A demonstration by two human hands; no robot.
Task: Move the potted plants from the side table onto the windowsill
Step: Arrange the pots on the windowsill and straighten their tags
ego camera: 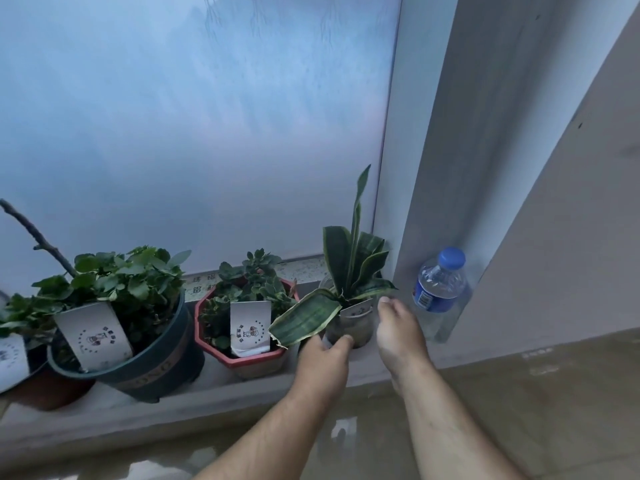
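A small snake plant in a clear pot (352,325) stands on the windowsill (221,393) near the right end. My left hand (323,358) touches the pot's lower left side, fingers curled against it. My right hand (398,329) is at the pot's right side, fingers bent near its rim; whether it grips is unclear. Left of it sit a red octagonal pot (242,355) with a succulent and white label, and a dark round pot (156,368) with a leafy plant and label. A brown pot (41,389) is cut off at the left edge.
A water bottle with a blue cap (438,292) stands on the sill at the far right against the window frame (450,168). Frosted glass (190,133) is behind the plants. A glossy floor (519,410) lies below the sill.
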